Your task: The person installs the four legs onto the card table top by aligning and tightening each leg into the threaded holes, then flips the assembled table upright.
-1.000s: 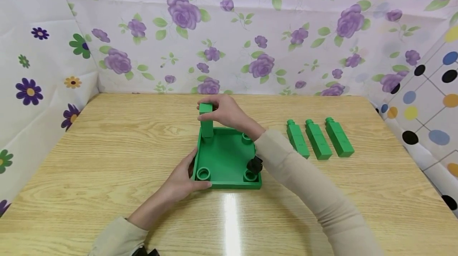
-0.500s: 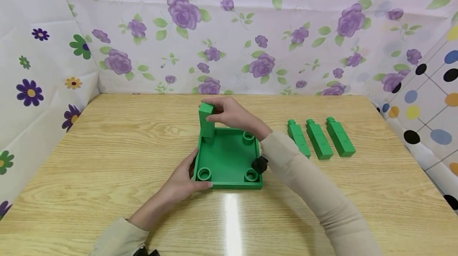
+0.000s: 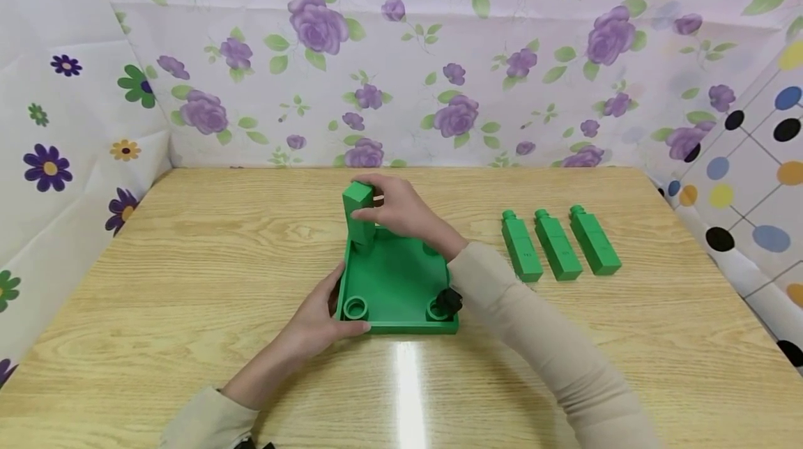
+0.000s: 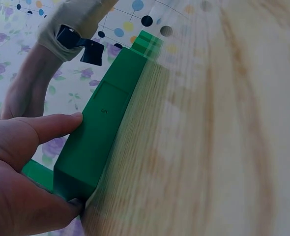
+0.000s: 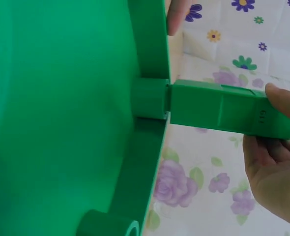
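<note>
Oblong green block (image 3: 357,222) in right fingers' (image 3: 384,185) pinch, smooth tray (image 3: 398,283) in left fingers' (image 4: 56,126) grip

Bright glare streak on table (image 3: 408,386), dimmer left wrist view

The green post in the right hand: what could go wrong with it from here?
A thin dark line shows where the green post meets the corner socket, so it may not be fully seated and could tip if the right hand lets go. The left hand holds the green tray at just one corner, so it might twist under a push. The right sleeve is close to the three other posts and could perhaps knock one.
</note>
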Demonstrator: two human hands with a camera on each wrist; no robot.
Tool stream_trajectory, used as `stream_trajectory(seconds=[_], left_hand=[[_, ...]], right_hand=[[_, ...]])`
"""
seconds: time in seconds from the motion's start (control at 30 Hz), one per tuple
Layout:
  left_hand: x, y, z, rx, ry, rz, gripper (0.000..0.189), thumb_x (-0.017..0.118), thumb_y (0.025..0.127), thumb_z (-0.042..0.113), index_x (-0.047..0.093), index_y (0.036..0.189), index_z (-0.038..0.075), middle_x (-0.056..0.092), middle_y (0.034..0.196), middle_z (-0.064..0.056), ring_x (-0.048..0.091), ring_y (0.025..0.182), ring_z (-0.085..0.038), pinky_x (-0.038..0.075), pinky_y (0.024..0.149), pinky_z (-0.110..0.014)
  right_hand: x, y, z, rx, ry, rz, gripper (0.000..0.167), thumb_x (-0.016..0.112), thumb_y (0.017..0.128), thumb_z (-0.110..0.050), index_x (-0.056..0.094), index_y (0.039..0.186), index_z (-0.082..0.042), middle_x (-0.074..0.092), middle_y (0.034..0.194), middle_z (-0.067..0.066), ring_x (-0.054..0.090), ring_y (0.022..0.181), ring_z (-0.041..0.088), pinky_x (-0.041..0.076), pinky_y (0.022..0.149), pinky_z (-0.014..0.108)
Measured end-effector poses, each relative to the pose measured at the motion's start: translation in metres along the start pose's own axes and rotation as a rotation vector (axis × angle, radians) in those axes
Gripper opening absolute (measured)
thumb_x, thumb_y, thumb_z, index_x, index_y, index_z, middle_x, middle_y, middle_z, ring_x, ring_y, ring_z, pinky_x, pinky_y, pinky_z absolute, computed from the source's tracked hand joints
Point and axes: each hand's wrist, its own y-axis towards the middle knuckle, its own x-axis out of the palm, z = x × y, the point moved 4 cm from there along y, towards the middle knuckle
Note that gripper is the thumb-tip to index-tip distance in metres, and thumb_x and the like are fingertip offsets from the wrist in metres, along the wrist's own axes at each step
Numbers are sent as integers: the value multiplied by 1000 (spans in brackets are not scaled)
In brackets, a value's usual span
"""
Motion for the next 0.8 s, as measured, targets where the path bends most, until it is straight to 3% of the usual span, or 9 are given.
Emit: stream_trajectory(seconds=[0.13,0.37,0.8], left_hand=[[0,0,0,-5,5,4,101,77,80,1,12,156,10,29,152,-16,41,131,-33,45,96,-42],[0,0,-2,-15,12,11,101,78,80,3,11,156,10,26,154,-16,39,133,-33,44,97,-41],[0,0,-6,-39,0,10,104,77,80,2,7,156,11,23,156,-11,36,135,-30,43,99,-41]], right_hand=[[1,2,2,21,-28,54,48,76,85,-16,56,128,-6,61,113,8,58,102,20,47,83,28],[4,2,4,100,-51,115,46,82,80,-27,55,112,-6,61,98,5,59,89,17,49,77,29],[11,0,4,97,-84,168,43,79,82,-31,48,99,-7,50,82,9,50,71,22,40,63,33]])
